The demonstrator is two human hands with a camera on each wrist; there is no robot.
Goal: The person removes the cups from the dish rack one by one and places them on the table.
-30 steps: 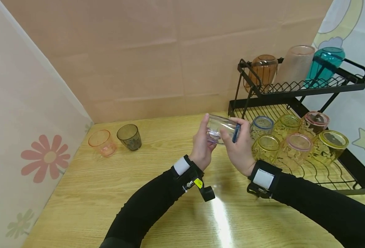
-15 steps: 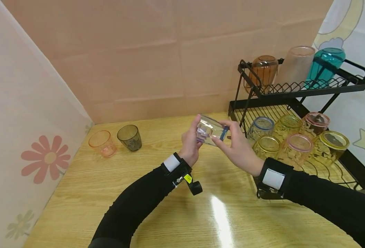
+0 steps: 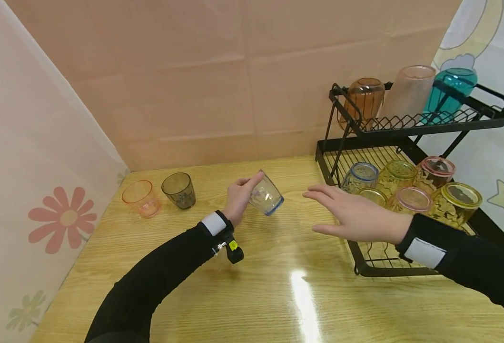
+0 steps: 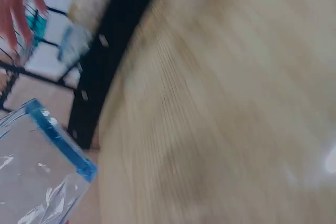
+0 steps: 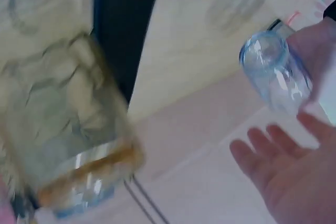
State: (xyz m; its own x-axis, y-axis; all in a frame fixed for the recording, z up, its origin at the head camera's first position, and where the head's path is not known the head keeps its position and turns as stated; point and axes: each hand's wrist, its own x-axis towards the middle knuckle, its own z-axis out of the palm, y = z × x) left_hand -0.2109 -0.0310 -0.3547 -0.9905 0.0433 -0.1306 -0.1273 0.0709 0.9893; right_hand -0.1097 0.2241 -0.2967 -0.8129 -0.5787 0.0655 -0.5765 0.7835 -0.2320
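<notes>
My left hand (image 3: 240, 196) grips a clear drinking glass (image 3: 265, 194) near its base, above the table. The glass is tilted, its blue rim pointing down and to the right. In the left wrist view that blue-rimmed glass (image 4: 42, 166) fills the lower left corner. My right hand (image 3: 354, 214) is empty, fingers extended and apart, in front of the lower rack. In the right wrist view the right hand (image 5: 294, 177) is apart from the glass (image 5: 275, 69). To the left, an orange glass (image 3: 142, 197) and a dark grey glass (image 3: 179, 190) stand upright on the table.
A black two-tier dish rack (image 3: 363, 271) stands at the right. Several upturned glasses with coloured rims, such as a yellow-rimmed glass (image 3: 457, 205), sit on its lower tier. The upper tier bears a brown glass (image 3: 365, 100), a frosted pink glass (image 3: 408, 93) and a teal glass (image 3: 455, 90).
The right hand has let go of the glass and moved right, its fingers spreading. The left hand has carried the glass left and tipped its rim downward.
</notes>
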